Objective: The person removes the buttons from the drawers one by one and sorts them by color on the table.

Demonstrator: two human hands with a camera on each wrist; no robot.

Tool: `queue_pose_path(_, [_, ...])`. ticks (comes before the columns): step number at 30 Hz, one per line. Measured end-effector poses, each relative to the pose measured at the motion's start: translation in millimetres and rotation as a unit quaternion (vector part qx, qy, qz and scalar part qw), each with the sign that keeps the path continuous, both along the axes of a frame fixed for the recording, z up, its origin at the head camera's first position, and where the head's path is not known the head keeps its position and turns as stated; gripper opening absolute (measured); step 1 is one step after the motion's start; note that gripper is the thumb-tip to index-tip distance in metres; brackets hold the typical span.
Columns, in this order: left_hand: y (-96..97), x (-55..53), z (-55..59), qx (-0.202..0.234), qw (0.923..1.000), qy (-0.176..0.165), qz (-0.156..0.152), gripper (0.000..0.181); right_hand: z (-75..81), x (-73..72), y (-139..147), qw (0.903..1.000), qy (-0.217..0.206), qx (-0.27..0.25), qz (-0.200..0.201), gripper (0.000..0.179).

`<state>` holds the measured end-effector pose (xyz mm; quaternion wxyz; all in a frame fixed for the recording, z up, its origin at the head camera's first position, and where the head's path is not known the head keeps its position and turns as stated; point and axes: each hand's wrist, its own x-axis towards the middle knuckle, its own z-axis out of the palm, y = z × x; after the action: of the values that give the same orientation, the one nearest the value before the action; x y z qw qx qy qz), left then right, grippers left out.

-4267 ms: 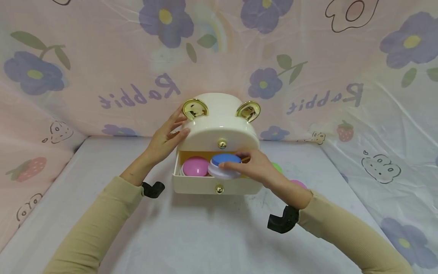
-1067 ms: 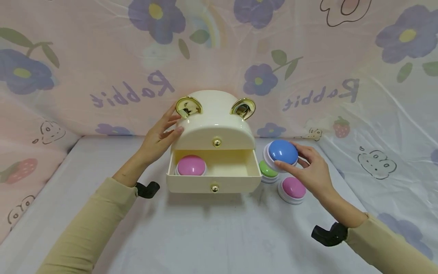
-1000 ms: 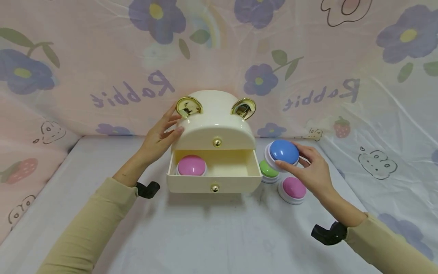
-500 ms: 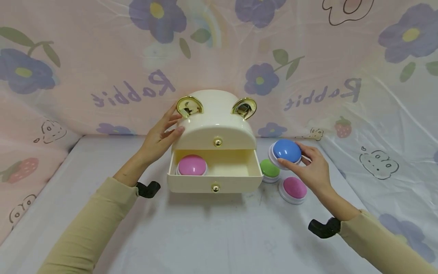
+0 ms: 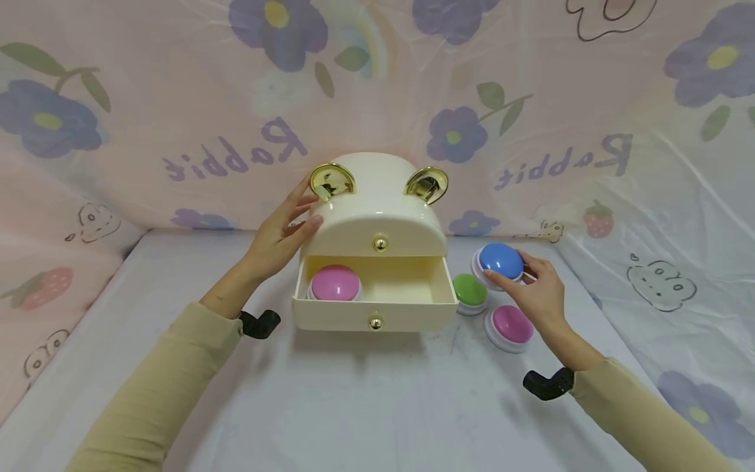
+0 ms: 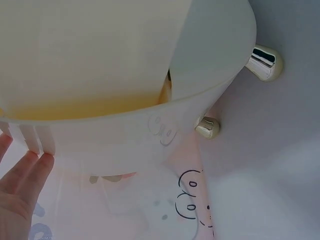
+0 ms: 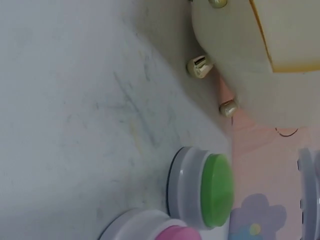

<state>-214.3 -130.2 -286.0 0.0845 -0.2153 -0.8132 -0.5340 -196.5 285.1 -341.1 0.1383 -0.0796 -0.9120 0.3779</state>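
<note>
In the head view a cream bear-shaped drawer box [image 5: 377, 229] with gold ears stands at the back, its lower drawer [image 5: 371, 318] pulled out. My left hand [image 5: 277, 239] rests on the box's left side by the ear; the left wrist view shows straight fingertips against its wall. My right hand [image 5: 539, 288] pinches a blue-domed push button [image 5: 501, 261] by its white rim, at the right of the box. In front of that lie a green push button [image 5: 470, 290] and a pink push button [image 5: 512, 324]. Another pink push button [image 5: 335, 283] sits in the drawer's left half.
A white cloth-like surface [image 5: 366, 406] lies under everything. The printed curtain [image 5: 377, 78] with flowers rises close behind the box and along both sides. In the right wrist view the green button stands beside the pink one, near the box's gold knobs.
My right hand has carried the blue button from over the drawer out to the right, past the green one, then a little farther right. The left hand stays on the box.
</note>
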Motion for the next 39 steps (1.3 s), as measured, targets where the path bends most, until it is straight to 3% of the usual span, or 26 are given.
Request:
queue_pose_path(4, [0.1,-0.1,-0.1,-0.003,1.0000,-0.001,0.001,0.066,-7.0,-4.3,3,0.9997,-0.014,-0.006,-0.016,0.087])
queue_pose_path(6, [2.5,6.7,6.8,-0.005,1.0000,-0.002,0.002,0.066,-10.5,-7.0,5,0.9994,-0.019,-0.005,-0.028,0.086])
queue_pose_path(10, [4.0,8.9,9.3,-0.009,1.0000,0.002,0.001,0.066,-16.7,-11.5,11,0.9984,-0.029,-0.004,-0.048,0.086])
queue_pose_path(21, [4.6,7.7,7.4,-0.011,0.9999,0.013,0.004,0.067,-35.8,-17.5,26,0.9968,-0.054,0.003,-0.059,0.090])
queue_pose_path(30, [4.9,7.8,6.4,-0.007,0.9998,0.020,0.002,0.066,-40.9,-22.5,33,0.9917,-0.108,0.008,-0.069,0.094])
queue_pose_path(39, [4.6,9.1,6.3,-0.008,0.9998,0.016,0.006,0.066,-46.7,-25.7,38,0.9897,-0.125,0.019,-0.066,0.090])
